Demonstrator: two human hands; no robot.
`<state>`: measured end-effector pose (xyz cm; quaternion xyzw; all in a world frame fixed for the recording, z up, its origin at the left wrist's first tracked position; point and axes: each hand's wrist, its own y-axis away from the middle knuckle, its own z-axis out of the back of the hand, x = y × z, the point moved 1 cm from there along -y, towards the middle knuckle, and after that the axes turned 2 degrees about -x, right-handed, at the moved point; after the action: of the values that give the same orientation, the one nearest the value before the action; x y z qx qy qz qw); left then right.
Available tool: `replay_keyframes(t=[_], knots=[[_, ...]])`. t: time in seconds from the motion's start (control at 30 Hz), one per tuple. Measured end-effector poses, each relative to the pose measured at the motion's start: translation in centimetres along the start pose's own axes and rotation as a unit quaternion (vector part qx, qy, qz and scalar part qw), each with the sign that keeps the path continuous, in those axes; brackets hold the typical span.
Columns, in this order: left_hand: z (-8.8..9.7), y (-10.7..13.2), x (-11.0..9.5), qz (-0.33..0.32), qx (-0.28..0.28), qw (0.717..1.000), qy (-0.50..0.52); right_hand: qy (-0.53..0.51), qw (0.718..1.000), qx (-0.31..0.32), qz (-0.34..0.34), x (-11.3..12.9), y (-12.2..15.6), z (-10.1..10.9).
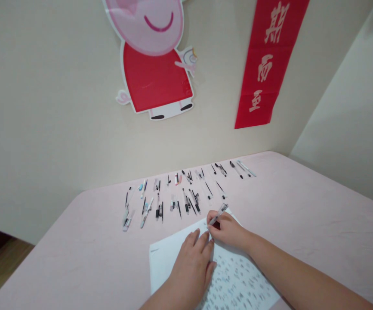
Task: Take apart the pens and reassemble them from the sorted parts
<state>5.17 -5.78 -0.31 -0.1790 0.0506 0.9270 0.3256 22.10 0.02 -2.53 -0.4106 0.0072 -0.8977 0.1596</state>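
My right hand (224,229) is closed around a pen (219,213), a clear barrel with a greyish top end tilted up to the right. The tip is near the top edge of a white sheet of paper (165,258), mostly hidden by my fingers. Flat on the sheet lies my left hand (193,265), fingers stretched toward the right hand, holding nothing. Many small dark handwritten marks cover the paper's lower right part. A short line of marks shows near its upper left corner.
Beyond the paper, several pens and pen parts (159,211) lie in two rows on the pink-covered table (318,224). The wall behind carries a cartoon pig cutout (157,77) and a red paper banner (263,73). The table's left edge drops toward a wooden floor (4,267).
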Motion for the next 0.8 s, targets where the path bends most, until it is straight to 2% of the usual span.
replay_keyframes(t=[0.33,0.47,0.7,0.8], knots=[[0.27,0.01,-0.24,0.005,0.013,1.000,0.002,-0.018,1.000,0.000,0.005,-0.43,0.00,-0.21],[0.21,0.08,-0.17,0.003,0.014,1.000,0.003,-0.033,0.999,0.007,-0.013,-0.49,-0.05,-0.26],[-0.24,0.12,0.16,-0.010,-0.004,1.000,-0.002,-0.108,0.993,-0.035,-0.028,-0.97,-0.50,-0.14],[-0.25,0.15,0.17,-0.007,-0.005,1.000,-0.001,-0.107,0.993,-0.040,-0.028,-0.94,-0.60,0.16]])
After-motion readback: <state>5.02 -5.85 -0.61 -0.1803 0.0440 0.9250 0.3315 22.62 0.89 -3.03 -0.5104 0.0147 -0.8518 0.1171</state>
